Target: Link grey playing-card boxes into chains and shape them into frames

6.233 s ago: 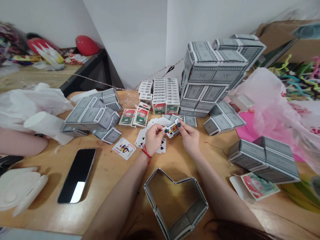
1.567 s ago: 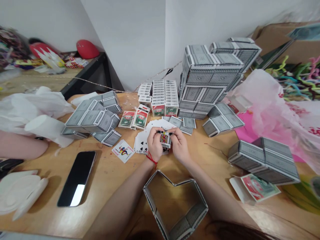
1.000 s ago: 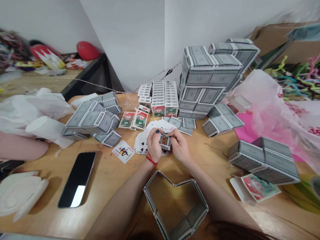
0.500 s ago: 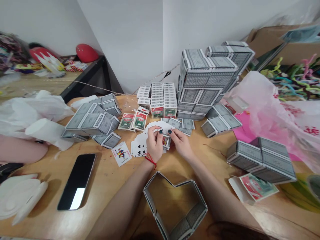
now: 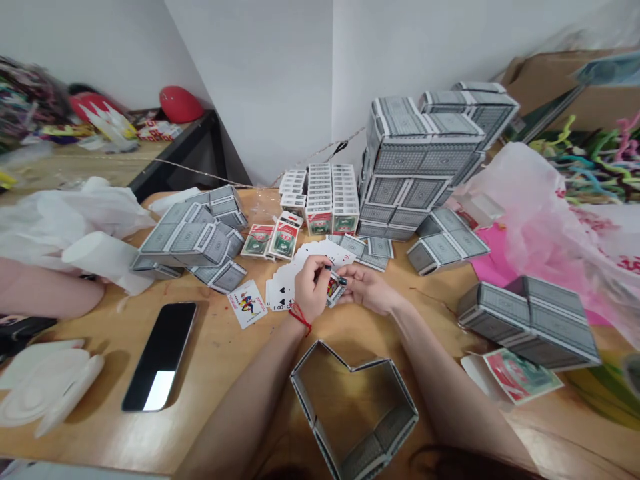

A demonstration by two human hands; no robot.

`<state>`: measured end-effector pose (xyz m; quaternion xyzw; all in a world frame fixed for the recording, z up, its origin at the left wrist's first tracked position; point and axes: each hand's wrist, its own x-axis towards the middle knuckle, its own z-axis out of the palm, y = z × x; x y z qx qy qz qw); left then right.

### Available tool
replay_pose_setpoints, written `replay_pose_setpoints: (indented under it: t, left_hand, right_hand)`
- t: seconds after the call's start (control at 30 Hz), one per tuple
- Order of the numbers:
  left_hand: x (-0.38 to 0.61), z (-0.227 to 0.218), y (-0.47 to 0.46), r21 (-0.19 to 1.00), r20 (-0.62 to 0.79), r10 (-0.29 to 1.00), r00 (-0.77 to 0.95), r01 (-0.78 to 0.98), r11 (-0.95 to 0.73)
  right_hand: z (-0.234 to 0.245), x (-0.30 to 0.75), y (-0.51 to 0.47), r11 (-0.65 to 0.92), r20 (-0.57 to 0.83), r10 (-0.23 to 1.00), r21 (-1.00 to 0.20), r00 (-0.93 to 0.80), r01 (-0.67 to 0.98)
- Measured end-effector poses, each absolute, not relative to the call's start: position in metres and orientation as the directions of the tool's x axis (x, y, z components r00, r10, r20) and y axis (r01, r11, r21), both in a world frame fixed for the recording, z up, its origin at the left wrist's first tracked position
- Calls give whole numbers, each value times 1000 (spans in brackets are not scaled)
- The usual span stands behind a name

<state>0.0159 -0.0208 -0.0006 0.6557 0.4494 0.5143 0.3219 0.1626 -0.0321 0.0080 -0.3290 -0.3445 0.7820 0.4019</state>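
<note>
My left hand (image 5: 309, 288) and my right hand (image 5: 369, 291) meet over the wooden table (image 5: 215, 373), both pinching a folded playing card (image 5: 334, 288) with a coloured face. A red cord circles my left wrist. Just behind my hands lies a fan of face-up cards (image 5: 287, 280), and a joker card (image 5: 247, 303) rests to the left. A heart-shaped frame of folded cards (image 5: 355, 407) stands on the table in front of my forearms.
A black phone (image 5: 160, 357) lies at the left. Blocks of folded grey cards sit at left (image 5: 190, 237), back right (image 5: 420, 160) and right (image 5: 530, 320). Boxed decks (image 5: 325, 197) are stacked at the back. Another person's arm (image 5: 45, 293) rests at the far left; a pink bag (image 5: 545, 220) lies right.
My hands have lowered toward the table and keep working the same card; my right hand has turned flatter with fingers pointing left. The view has shifted slightly.
</note>
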Motion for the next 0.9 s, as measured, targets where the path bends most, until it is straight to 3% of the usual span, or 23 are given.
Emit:
replay_pose_setpoints:
  t: [0.37,0.6,0.77,0.9]
  left_hand:
    - [15,-1,-17,906,360,922,146,183,-383]
    - [16,-1,-12,914,350,928,129,171,-368]
    - [16,-4,-8,873,397,909,127,255,-417]
    - [17,-3,-8,839,436,893,108,309,-448]
  right_hand:
    - [0,159,-30,-365,-234,898,-869,-373,-335]
    - [-4,155,-29,-217,-143,953,-938,-267,-271]
    - [-9,153,-27,71,70,994,-997,-86,8]
    - [-10,152,-28,153,143,988,-970,-62,191]
